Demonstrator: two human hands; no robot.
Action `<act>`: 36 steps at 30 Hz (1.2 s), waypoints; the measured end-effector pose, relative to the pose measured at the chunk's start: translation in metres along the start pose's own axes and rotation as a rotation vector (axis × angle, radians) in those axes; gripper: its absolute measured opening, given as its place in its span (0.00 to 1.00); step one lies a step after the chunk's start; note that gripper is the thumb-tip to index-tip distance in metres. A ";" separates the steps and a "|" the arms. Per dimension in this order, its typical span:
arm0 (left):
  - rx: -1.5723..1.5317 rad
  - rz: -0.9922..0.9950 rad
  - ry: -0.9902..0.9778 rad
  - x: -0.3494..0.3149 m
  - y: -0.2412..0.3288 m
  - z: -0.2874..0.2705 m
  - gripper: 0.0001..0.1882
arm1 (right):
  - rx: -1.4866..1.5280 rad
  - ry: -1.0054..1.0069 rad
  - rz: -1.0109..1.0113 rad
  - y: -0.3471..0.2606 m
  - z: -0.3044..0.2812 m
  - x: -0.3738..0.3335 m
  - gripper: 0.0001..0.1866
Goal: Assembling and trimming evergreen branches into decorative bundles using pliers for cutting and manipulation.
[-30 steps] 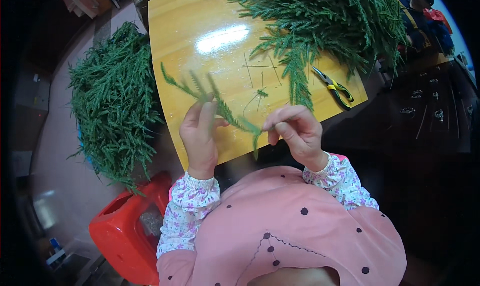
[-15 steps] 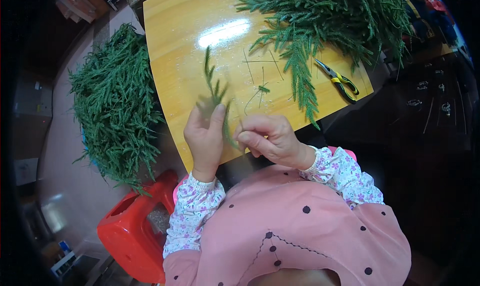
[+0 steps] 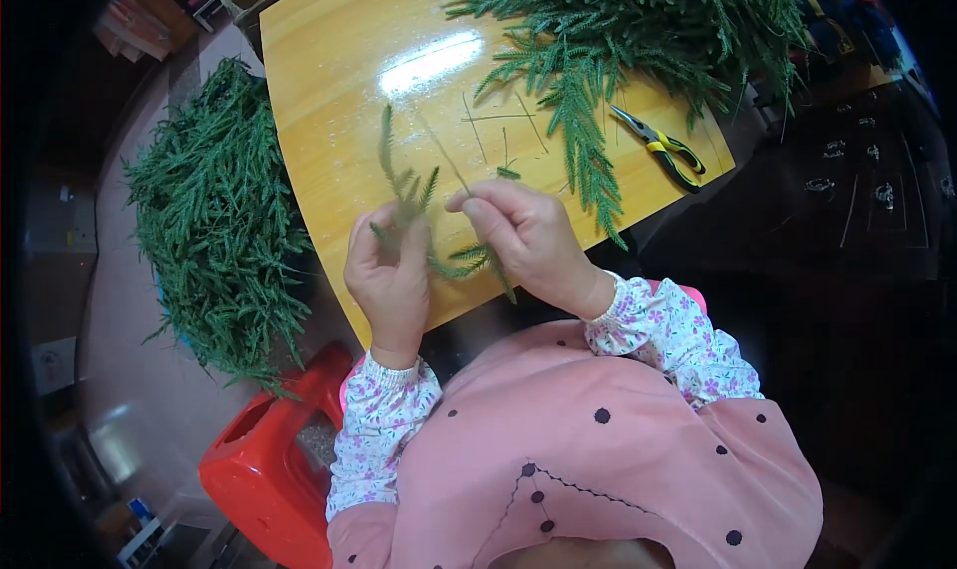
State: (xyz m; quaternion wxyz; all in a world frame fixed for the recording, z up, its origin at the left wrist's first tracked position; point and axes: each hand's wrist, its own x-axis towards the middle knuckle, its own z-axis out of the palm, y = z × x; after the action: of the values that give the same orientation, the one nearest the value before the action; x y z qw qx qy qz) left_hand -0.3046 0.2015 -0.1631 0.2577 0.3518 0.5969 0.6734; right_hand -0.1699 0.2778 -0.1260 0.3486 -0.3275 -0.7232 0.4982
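Note:
Over the near part of the yellow table (image 3: 329, 101), my left hand (image 3: 387, 285) is closed on a green needled pine sprig (image 3: 386, 145). The sprig's tip points up past my fingers, and its middle is blurred by motion. My right hand (image 3: 538, 240) is beside it, thumb and forefinger pinched on a thin brownish stem (image 3: 446, 152) that slants up and left. Green side shoots (image 3: 469, 260) hang between and below the two hands. My fingers hide where the shoots join the stem.
Yellow-and-black needle-nose pliers (image 3: 658, 148) lie at the table's right. A large pine-branch pile (image 3: 638, 31) covers the far right; another heap (image 3: 214, 220) stands left of the table. Several thin stems (image 3: 474, 126) lie mid-table. A red stool (image 3: 264, 459) stands at lower left.
My right hand has turned, and the thin stem now slants upward from its pinch. More green shoots show below my hands. The whole view has shifted slightly.

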 end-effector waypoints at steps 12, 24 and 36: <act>0.053 0.083 0.032 -0.007 -0.002 0.022 0.08 | -0.390 0.055 -0.263 0.005 -0.023 -0.002 0.09; 0.482 0.529 0.008 -0.011 -0.002 0.033 0.14 | -0.648 -0.025 -0.325 0.005 -0.030 -0.018 0.05; 0.196 -0.029 -0.279 -0.020 -0.009 0.026 0.08 | -0.837 -0.027 -0.403 0.014 -0.030 -0.021 0.06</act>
State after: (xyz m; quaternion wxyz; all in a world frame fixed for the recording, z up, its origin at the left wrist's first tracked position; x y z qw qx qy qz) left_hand -0.2725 0.2031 -0.1743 0.3120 0.4567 0.6232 0.5530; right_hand -0.1319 0.2793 -0.1347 0.2671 -0.2864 -0.9158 0.0897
